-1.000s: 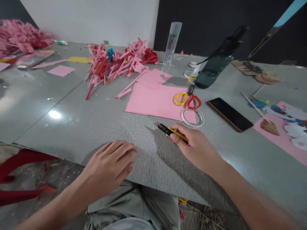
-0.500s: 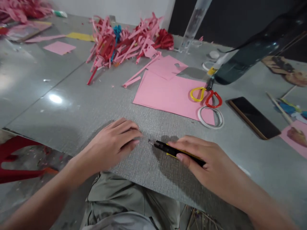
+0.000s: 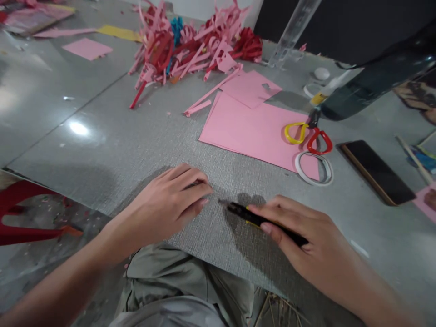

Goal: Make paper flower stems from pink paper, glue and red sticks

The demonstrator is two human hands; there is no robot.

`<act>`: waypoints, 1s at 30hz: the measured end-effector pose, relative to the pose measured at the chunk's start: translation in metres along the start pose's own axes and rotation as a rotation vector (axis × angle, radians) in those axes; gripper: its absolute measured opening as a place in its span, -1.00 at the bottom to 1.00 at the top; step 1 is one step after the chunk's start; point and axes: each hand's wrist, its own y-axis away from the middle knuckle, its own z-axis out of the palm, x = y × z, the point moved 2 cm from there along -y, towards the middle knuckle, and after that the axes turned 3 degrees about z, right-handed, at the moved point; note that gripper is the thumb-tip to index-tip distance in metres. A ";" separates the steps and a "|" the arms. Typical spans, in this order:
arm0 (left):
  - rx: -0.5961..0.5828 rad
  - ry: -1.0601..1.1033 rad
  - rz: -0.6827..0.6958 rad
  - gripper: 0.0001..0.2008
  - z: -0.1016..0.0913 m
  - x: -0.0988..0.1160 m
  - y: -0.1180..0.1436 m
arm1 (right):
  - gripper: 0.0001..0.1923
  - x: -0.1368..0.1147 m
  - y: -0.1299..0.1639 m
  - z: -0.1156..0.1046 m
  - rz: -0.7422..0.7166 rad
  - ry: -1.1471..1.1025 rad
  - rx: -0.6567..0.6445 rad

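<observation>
My right hand (image 3: 303, 231) is wrapped round a black and yellow box cutter (image 3: 262, 222), its blade end pointing left just above the grey table (image 3: 163, 131). Across a small gap from that tip, my left hand (image 3: 180, 195) is closed, thumb close to the curled fingers. Whatever those fingers hold, if anything, is too small or hidden to make out. Beyond both hands lie pink paper sheets (image 3: 245, 131), with yellow-and-red-handled scissors (image 3: 311, 129) and a white tape roll (image 3: 301, 170) on their right end.
Pink and red paper strips (image 3: 190, 50) are heaped at the back. A phone (image 3: 378, 170) lies at the right, near a dark bottle (image 3: 368, 86) and a clear ruler-like piece (image 3: 294, 32). A red chair (image 3: 27, 213) stands below the table's left edge.
The view has shifted slightly, so the table things sit farther right. The box cutter's tip has drawn a little away from my left fingers. Both hands keep much the same pose.
</observation>
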 end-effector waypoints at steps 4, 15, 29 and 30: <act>0.000 0.002 0.002 -0.80 0.000 0.000 0.000 | -0.61 -0.001 0.000 0.000 -0.017 -0.004 0.017; -0.002 -0.005 0.006 -0.80 -0.001 0.001 0.001 | -0.69 0.007 -0.004 -0.004 0.086 -0.123 -0.034; -0.002 -0.013 -0.002 -0.80 0.000 0.000 0.001 | -0.71 0.003 -0.008 -0.001 0.061 -0.196 -0.044; 0.000 -0.012 -0.002 -0.81 0.000 0.000 0.001 | -0.71 0.004 -0.008 -0.001 0.063 -0.195 -0.051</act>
